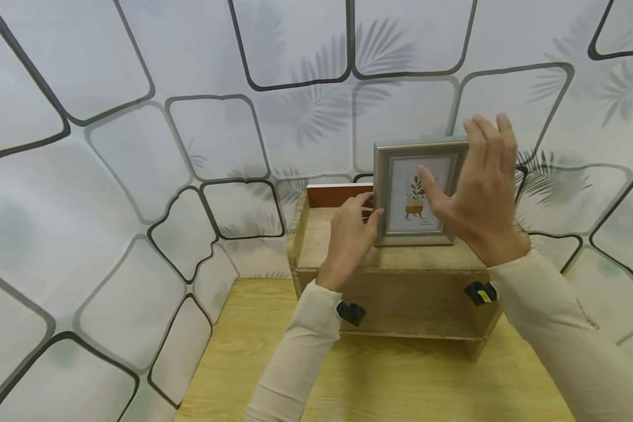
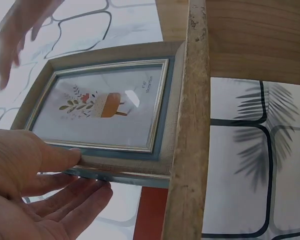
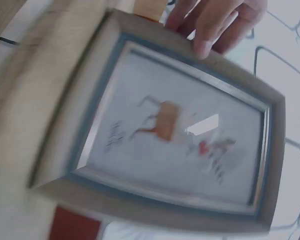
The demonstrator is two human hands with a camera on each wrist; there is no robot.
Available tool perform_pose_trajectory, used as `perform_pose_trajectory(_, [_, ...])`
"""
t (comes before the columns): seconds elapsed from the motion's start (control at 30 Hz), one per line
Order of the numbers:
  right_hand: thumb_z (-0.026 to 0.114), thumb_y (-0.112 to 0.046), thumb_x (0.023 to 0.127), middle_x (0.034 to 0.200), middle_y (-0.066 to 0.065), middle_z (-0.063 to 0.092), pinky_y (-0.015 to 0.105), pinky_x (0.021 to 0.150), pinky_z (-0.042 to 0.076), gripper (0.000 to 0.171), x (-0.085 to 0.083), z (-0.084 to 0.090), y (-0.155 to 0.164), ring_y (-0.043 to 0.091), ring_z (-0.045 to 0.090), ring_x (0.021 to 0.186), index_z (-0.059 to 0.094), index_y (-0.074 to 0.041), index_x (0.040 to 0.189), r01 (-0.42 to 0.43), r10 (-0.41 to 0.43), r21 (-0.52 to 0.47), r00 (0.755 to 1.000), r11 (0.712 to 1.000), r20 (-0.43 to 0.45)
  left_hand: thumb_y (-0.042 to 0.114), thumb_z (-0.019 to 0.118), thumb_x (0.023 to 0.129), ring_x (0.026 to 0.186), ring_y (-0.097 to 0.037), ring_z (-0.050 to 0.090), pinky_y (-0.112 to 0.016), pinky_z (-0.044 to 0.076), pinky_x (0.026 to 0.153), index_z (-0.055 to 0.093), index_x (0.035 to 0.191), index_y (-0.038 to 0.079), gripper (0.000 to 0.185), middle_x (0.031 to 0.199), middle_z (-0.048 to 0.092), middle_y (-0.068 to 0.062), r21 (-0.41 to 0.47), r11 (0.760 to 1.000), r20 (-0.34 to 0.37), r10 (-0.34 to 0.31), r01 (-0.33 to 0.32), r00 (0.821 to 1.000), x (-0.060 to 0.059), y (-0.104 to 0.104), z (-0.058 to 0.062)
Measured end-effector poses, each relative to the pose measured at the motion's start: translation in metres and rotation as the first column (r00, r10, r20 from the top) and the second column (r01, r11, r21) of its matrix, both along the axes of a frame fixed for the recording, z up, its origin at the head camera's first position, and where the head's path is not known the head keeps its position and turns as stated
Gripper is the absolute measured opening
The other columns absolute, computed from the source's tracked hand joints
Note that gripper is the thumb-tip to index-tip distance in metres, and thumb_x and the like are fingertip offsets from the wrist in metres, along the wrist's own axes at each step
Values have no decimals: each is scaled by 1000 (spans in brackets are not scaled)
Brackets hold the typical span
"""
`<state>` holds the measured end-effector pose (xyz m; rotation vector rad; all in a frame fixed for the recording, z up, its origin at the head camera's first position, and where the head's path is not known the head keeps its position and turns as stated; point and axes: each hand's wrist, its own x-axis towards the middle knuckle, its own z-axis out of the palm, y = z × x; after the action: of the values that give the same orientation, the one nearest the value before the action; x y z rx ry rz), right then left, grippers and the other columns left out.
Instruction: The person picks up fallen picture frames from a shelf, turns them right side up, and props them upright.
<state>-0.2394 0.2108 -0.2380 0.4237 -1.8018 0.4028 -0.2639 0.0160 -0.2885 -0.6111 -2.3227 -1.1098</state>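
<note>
A silver-grey picture frame (image 1: 380, 199) with a plant-in-pot print stands upright on the top of a small wooden shelf unit (image 1: 411, 261). My left hand (image 1: 350, 225) pinches its left edge. In the left wrist view, the left thumb (image 2: 57, 157) lies on the front border and the fingers reach to the back. My right hand (image 1: 480, 181) is raised before the frame's right side with straight fingers and thumb spread, hiding the upper right corner. The left wrist view shows that right hand (image 2: 20, 35) apart from the frame.
A reddish-brown panel with a white top edge (image 1: 332, 195) stands at the back of the shelf top. Below is an open compartment (image 1: 411, 302). The unit stands on a yellow wood-grain surface (image 1: 401, 375), near patterned walls (image 1: 216, 135) behind and at left.
</note>
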Motion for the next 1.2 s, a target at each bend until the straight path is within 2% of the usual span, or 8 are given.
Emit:
perform_pose_trajectory(0.1, [60, -49, 93, 153, 31, 36, 52, 123, 5, 86, -5, 12, -12, 43, 9, 153, 36, 10, 150, 6, -18, 119, 994, 993, 106, 15, 69, 98, 104, -25, 69, -37, 53, 89, 63, 131, 0, 37, 117, 70, -12, 3, 1000, 17, -19, 19, 1000, 0, -1, 1])
perform_pose_trajectory(0.17, [60, -52, 93, 154, 30, 36, 54, 122, 4, 88, -9, 15, -19, 44, 7, 153, 35, 10, 151, 23, -54, 160, 979, 987, 198, 15, 68, 98, 105, -25, 70, -35, 54, 89, 63, 132, 0, 38, 118, 70, -12, 9, 999, 39, -38, 37, 999, -1, -2, 2])
perform_pose_trajectory(0.23, [63, -52, 93, 152, 30, 41, 56, 122, 4, 87, -11, 16, -25, 46, 13, 151, 38, 10, 149, 37, -82, 167, 960, 985, 269, 15, 68, 98, 106, -25, 70, -33, 55, 88, 63, 133, 0, 38, 119, 70, -12, 31, 998, 72, -65, 62, 995, -2, -2, 2])
perform_pose_trajectory(0.37, [65, -52, 93, 140, 30, 51, 57, 122, 7, 81, -14, 17, -33, 51, 30, 143, 48, 11, 141, 51, -96, 146, 942, 988, 322, 15, 69, 98, 107, -25, 69, -31, 55, 88, 64, 129, 0, 36, 116, 72, -12, 108, 990, 134, -109, 95, 985, -5, -4, 2])
perform_pose_trajectory(0.5, [67, -52, 92, 142, 31, 50, 55, 122, 8, 84, -13, 18, -37, 51, 31, 143, 47, 13, 140, 30, -71, 121, 932, 992, 355, 14, 71, 96, 104, -23, 68, -27, 55, 88, 64, 123, 0, 31, 111, 72, -11, 158, 981, 149, -137, 113, 979, -4, -7, 1])
perform_pose_trajectory(0.8, [78, -59, 80, 151, 37, 36, 46, 124, 9, 109, -7, 23, -41, 48, 22, 148, 37, 18, 146, 7, -43, 82, 897, 997, 441, 17, 74, 93, 94, -18, 69, -23, 55, 81, 62, 112, 1, 28, 103, 71, -9, 136, 982, 86, -145, 132, 986, 4, -4, -3])
perform_pose_trajectory(1.0, [82, -63, 72, 156, 39, 24, 48, 124, 8, 126, -7, 24, -41, 48, 14, 150, 25, 18, 150, 4, -57, 105, 860, 994, 508, 20, 77, 92, 87, -17, 68, -23, 53, 77, 61, 108, 2, 29, 98, 70, -9, 111, 990, 11, -85, 83, 996, 12, 3, -8])
perform_pose_trajectory(1.2, [83, -57, 75, 159, 37, 18, 51, 123, 9, 124, -7, 24, -37, 48, 11, 151, 20, 17, 152, -41, -25, 106, 830, 994, 557, 22, 79, 91, 83, -15, 67, -25, 52, 74, 61, 101, 4, 28, 94, 68, -7, 108, 994, -67, -19, 26, 998, 18, 11, -13])
